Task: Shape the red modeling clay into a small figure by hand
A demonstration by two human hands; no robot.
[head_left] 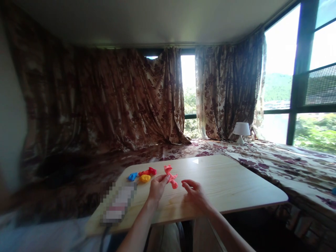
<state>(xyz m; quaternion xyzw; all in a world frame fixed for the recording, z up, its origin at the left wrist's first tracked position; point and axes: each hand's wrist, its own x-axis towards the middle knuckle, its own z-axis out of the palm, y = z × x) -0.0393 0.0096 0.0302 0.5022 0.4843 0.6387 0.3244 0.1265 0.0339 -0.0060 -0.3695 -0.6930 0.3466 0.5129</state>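
My left hand point(157, 188) is closed on a soft pink lump of modelling clay point(172, 179), pinched between thumb and fingers. The clay is uneven, with a wide top, a thin middle and side bits sticking out, and it is held above the table. Just right of it, my right hand point(193, 191) is loosely bent, its thumb and forefinger a little apart, touching nothing that I can see. Beyond my left hand, a blue lump point(132, 176), a yellow lump point(145, 179) and a red lump point(147, 172) of similar stuff lie close together on the table.
The light wooden table point(223, 182) has rounded corners. A blurred-out oblong item point(118, 204) lies at its left edge, with a dark cable running down. Behind are a flower-patterned cover point(210, 148), a white lamp point(241, 129) and curtains point(131, 98).
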